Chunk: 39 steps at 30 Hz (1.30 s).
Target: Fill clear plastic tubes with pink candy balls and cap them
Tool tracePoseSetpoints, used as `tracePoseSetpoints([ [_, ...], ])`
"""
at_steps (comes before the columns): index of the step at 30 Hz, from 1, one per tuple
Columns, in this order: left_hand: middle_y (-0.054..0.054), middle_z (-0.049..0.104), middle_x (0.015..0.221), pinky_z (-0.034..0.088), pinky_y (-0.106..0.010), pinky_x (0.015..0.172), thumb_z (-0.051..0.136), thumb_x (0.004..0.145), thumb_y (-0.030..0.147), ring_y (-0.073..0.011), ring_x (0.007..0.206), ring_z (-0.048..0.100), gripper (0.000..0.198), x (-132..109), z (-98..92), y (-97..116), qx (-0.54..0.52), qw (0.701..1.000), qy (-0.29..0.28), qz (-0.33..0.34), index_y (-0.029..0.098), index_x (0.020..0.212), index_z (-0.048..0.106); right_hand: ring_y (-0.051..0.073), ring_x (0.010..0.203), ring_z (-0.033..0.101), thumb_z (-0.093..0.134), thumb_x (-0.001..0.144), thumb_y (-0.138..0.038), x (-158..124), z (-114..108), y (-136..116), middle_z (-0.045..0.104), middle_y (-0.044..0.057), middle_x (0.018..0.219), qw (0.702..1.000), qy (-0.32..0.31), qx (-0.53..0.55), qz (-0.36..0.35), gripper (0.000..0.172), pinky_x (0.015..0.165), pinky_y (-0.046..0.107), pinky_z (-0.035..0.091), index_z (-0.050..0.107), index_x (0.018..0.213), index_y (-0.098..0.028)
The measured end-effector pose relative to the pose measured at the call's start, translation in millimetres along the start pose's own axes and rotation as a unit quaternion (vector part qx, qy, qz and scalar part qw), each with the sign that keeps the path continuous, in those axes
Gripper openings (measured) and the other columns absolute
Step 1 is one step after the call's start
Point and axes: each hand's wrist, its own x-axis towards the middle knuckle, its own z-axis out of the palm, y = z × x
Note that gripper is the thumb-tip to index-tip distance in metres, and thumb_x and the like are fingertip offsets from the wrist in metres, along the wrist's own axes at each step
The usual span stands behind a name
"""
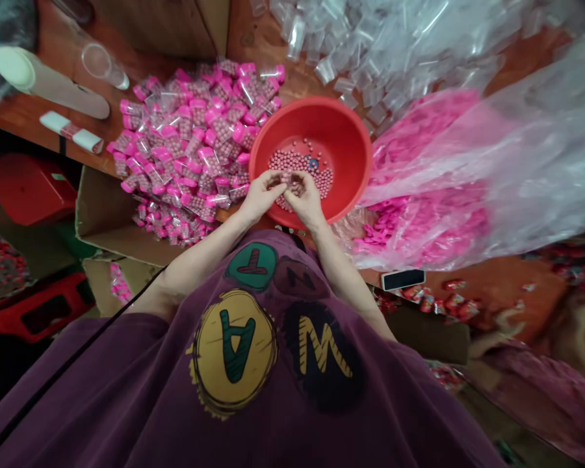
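The desk spans the upper frame, bearing a heap of pink-capped jars left of centre and a red bowl just above centre. Over the bowl's lower left, the left hand and right hand meet, fingertips pinched; what they grip, I cannot tell. Beads lie in the bowl. The step seems to be fine handwork over these beads; the next move calls for steady fingertips.

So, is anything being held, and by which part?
Left hand and right hand meet over the round red plastic basin, seemingly pinching something small; what, and where, can't be told.
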Motion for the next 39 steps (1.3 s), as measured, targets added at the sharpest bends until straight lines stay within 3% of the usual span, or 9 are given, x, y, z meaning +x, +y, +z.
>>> tracePoseSetpoints([
  [4,-0.007,0.08,0.115,0.063,-0.034,0.099,0.073,0.095,0.02,-0.0178,0.104,0.076,0.018,3.0,5.0,19.2,-0.06,0.997,-0.007,-0.052,0.017,0.112,0.073,0.022,0.104,0.069,0.074,0.09,-0.049,-12.1,-21.9,-29.8,0.066,0.008,0.125,0.999,-0.029,0.008,-0.011,0.069,0.102,0.048,0.065,0.041,0.148,-0.031],
  [7,-0.008,0.08,0.109,0.064,-0.032,0.085,0.074,0.095,0.024,-0.0181,0.092,0.076,0.022,1.2,4.4,34.9,-0.087,0.991,-0.057,-0.085,0.016,0.116,0.075,0.022,0.106,0.066,0.069,0.093,-0.039,-20.1,-46.8,-60.2,0.065,0.007,0.124,0.997,-0.044,-0.046,-0.045,0.065,0.105,0.048,0.063,0.043,0.152,-0.031],
  [11,-0.007,0.08,0.101,0.062,-0.03,0.078,0.072,0.094,0.022,-0.0169,0.083,0.075,0.021,-4.1,9.4,47.9,-0.1,0.982,-0.123,-0.105,0.015,0.114,0.077,0.023,0.111,0.064,0.07,0.091,-0.035,-27.0,-63.2,-99.2,0.066,0.007,0.127,0.985,-0.084,-0.114,-0.097,0.052,0.109,0.049,0.059,0.058,0.14,-0.027],
  [14,-0.007,0.08,0.099,0.063,-0.033,0.08,0.07,0.094,0.019,-0.0169,0.08,0.074,0.021,-7.7,12.9,50.5,-0.097,0.978,-0.145,-0.115,0.016,0.113,0.078,0.022,0.105,0.065,0.072,0.092,-0.038,-29.4,-64.8,-114.3,0.068,0.005,0.117,0.985,-0.113,-0.106,-0.077,0.04,0.104,0.046,0.06,0.063,0.129,-0.025],
  [19,-0.008,0.079,0.096,0.063,-0.037,0.087,0.069,0.095,0.016,-0.0191,0.085,0.075,0.021,-10.1,10.0,50.2,-0.059,0.979,-0.165,-0.108,0.015,0.113,0.081,0.024,0.105,0.066,0.082,0.09,-0.041,-30.0,-68.5,-124.0,0.066,0.003,0.104,0.984,-0.141,-0.106,-0.013,0.041,0.1,0.044,0.062,0.065,0.125,-0.027],
  [28,-0.005,0.076,0.085,0.059,-0.029,0.076,0.068,0.092,0.014,-0.0142,0.075,0.069,0.022,-10.2,3.2,54.6,-0.029,0.981,-0.16,-0.109,0.015,0.109,0.081,0.023,0.103,0.066,0.084,0.09,-0.048,-31.0,-61.9,-126.7,0.069,0.004,0.105,0.981,-0.158,-0.113,-0.008,0.038,0.097,0.042,0.062,0.064,0.113,-0.025],
  [39,-0.004,0.074,0.087,0.057,-0.029,0.075,0.064,0.088,0.009,-0.0134,0.073,0.067,0.022,-10.5,5.2,45.0,-0.056,0.979,-0.154,-0.119,0.015,0.105,0.078,0.021,0.1,0.069,0.086,0.086,-0.054,-29.6,-56.4,-115.2,0.071,0.003,0.102,0.986,-0.157,-0.062,0.009,0.04,0.097,0.041,0.063,0.063,0.099,-0.024],
])
